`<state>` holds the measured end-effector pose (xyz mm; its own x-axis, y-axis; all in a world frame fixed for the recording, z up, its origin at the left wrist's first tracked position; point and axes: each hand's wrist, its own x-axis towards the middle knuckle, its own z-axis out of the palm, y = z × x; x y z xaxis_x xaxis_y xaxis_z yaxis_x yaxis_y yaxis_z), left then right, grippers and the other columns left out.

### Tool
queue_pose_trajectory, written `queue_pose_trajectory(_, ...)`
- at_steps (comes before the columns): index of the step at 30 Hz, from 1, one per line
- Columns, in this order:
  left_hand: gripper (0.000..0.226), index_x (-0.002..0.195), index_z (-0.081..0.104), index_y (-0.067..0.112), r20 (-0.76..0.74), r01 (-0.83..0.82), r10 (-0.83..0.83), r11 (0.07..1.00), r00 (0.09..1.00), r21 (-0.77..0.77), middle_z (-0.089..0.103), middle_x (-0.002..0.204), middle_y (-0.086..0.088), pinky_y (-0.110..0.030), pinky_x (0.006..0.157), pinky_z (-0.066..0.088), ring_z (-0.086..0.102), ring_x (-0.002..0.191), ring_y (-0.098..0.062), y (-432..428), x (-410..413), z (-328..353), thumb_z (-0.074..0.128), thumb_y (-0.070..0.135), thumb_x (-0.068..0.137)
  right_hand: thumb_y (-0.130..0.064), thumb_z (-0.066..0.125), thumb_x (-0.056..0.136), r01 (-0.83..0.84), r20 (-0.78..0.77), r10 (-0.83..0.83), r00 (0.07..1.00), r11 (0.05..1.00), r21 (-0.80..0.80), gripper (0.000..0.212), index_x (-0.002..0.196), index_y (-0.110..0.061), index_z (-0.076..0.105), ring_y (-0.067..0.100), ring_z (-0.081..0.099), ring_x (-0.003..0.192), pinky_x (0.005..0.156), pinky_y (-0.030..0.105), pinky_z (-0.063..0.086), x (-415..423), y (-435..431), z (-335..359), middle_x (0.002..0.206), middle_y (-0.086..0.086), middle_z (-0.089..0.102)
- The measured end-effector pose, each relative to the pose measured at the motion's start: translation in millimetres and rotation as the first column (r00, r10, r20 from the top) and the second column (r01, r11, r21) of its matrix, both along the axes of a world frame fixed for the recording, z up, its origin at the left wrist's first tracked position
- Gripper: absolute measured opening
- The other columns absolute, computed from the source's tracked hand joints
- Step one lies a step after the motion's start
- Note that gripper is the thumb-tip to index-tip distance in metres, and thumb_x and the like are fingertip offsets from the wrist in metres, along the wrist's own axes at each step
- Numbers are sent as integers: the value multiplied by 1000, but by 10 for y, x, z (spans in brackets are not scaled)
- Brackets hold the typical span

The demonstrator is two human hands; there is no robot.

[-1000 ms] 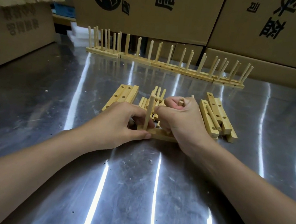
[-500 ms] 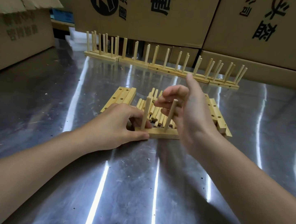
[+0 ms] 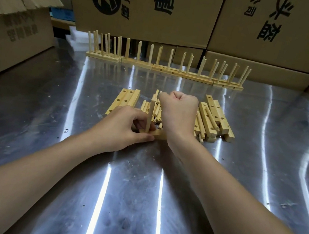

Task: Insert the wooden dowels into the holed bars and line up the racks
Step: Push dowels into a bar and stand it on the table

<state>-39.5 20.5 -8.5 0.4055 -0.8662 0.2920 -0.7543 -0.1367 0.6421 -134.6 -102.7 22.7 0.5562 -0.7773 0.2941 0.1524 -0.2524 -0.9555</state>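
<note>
Holed bar point(image 3: 160, 135) was pinched at its left end by left hand point(image 3: 122, 130), one upright dowel point(image 3: 151, 114) seated; right hand point(image 3: 177, 116) was clenched into a fist above it.

Pretty sure this is a small factory or warehouse assembly spot. Scuffed stainless steel bench point(image 3: 128, 202), printed cardboard cartons point(image 3: 143, 17) stacked like a wall beyond the right hand point(image 3: 177, 114), a torn-open carton point(image 3: 12, 39) off left of the left hand point(image 3: 122, 130) gripping a holed bar point(image 3: 159, 135), finished dowel racks point(image 3: 182, 75) lined up beyond both.
</note>
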Motion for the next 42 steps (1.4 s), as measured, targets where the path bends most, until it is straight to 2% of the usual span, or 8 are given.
queue_pose_trajectory(6,17,101,83,28,-16,5,-5,1000,1000,-13,73,80,15,-13,67,46,68,79,-1,-4,34,-37,90,28,85,9,58,81,32,15,-32,999,999,0,53,55,-24,25,8,15,46,42,18,26,13,-94,-17,50,-11,18)
queue_pose_trajectory(11,11,87,80,27,-47,25,-26,1000,999,-16,74,78,14,-14,67,45,66,72,-2,-19,43,-43,91,26,85,8,58,81,53,29,-49,998,985,-167,55,55,-25,22,7,15,50,46,20,23,0,19,-70,52,-13,16)
queue_pose_trajectory(16,14,93,82,30,-59,27,-28,999,998,-19,75,79,17,-12,68,46,68,75,0,-19,54,-42,91,25,84,10,56,81,64,48,-60,997,993,-103,51,55,-21,25,9,17,49,45,24,26,1,-60,-80,52,-8,19)
queue_pose_trajectory(19,21,81,76,37,-43,28,-29,999,999,-25,73,74,13,-15,68,46,66,73,-1,-12,45,-45,91,24,84,9,57,81,50,49,-42,998,983,-177,53,55,-23,24,9,17,53,51,30,22,1,-11,-105,52,-9,18)
queue_pose_trajectory(27,15,97,84,22,-69,25,-26,1000,997,-17,79,86,6,-27,75,56,71,80,-7,-13,25,-25,91,22,84,8,56,79,32,58,-26,998,993,-113,58,49,-28,21,6,16,48,46,23,22,27,-62,-138,49,-14,17)
queue_pose_trajectory(37,17,100,84,20,-27,11,-11,1000,1000,-3,77,85,8,-26,76,55,69,80,-6,9,-1,42,90,24,85,6,57,80,59,36,-57,998,995,-86,54,54,-26,22,8,17,50,46,22,20,-9,-15,-109,51,-11,18)
queue_pose_trajectory(40,19,102,84,23,-44,24,-24,1000,999,10,77,85,10,-24,75,52,68,79,-3,9,0,58,91,25,85,-23,70,91,-99,-129,92,987,993,-56,38,65,-18,42,16,41,52,52,26,38,-142,-108,-17,54,-7,36)
queue_pose_trajectory(42,20,102,84,26,-40,29,-28,999,999,23,77,87,12,-19,75,51,68,82,-2,11,16,71,91,27,84,-53,65,96,-260,-170,273,947,961,96,39,87,-15,60,25,73,79,75,35,58,-269,-249,109,73,0,64)
